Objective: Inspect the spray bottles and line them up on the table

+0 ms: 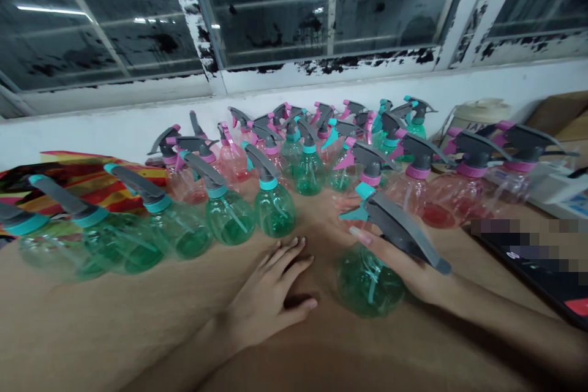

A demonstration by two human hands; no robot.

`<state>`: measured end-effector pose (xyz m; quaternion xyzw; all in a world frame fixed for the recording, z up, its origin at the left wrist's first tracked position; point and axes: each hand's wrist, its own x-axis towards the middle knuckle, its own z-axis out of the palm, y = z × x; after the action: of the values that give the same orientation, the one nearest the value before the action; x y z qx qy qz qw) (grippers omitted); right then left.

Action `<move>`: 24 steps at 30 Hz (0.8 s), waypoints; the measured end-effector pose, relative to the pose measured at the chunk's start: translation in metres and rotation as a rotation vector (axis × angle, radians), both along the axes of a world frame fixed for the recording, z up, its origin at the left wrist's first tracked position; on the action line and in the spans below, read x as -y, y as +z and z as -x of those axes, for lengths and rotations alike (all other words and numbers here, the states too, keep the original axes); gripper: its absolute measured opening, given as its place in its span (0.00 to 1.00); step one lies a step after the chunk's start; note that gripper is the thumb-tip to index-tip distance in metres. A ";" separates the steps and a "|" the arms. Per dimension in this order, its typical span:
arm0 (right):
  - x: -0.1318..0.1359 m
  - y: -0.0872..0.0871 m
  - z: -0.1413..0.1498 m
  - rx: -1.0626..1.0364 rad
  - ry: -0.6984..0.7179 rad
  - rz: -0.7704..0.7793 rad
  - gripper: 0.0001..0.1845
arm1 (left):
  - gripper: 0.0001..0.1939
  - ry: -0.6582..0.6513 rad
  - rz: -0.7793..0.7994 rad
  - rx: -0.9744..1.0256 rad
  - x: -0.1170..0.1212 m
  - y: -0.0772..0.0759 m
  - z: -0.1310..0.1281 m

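My right hand (pixel 413 269) is wrapped round the neck of a green spray bottle (pixel 370 285) with a grey and teal trigger head. The bottle stands upright or nearly so over the table; whether its base touches I cannot tell. Flat on the tabletop, fingers spread, lies my left hand (pixel 271 297), with nothing in it. Just beyond its fingertips stands another green spray bottle (pixel 274 211). Behind my right hand is a clear pink spray bottle (pixel 408 190) with a grey and magenta head.
Several green and pink spray bottles (pixel 229 220) stand in rows across the wooden table (pixel 151 324). A phone (pixel 528 269) lies at right, near a white device (pixel 563 190) and a pale jug (pixel 482 116). Patterned cloth (pixel 96 177) lies at left. A white wall (pixel 114 128) with windows bounds the back.
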<state>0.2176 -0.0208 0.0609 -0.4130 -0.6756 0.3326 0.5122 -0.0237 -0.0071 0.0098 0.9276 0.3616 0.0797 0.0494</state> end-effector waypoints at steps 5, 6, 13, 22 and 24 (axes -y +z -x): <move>-0.002 0.000 -0.004 0.090 -0.008 -0.027 0.13 | 0.29 -0.012 -0.012 -0.001 0.001 -0.001 0.001; -0.002 0.002 -0.004 0.109 -0.009 -0.034 0.12 | 0.29 -0.013 -0.015 0.003 0.001 -0.001 0.000; 0.002 0.011 -0.002 0.162 -0.024 0.005 0.10 | 0.29 -0.008 -0.002 -0.005 0.000 0.002 0.000; 0.000 0.009 -0.003 0.183 -0.067 -0.085 0.10 | 0.29 0.003 -0.007 0.013 0.001 0.001 -0.001; 0.000 0.009 -0.003 0.144 -0.026 -0.061 0.07 | 0.29 0.001 -0.008 0.020 0.000 0.000 -0.001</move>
<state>0.2204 -0.0207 0.0695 -0.4289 -0.7152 0.2748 0.4785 -0.0230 -0.0075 0.0102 0.9267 0.3615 0.0903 0.0491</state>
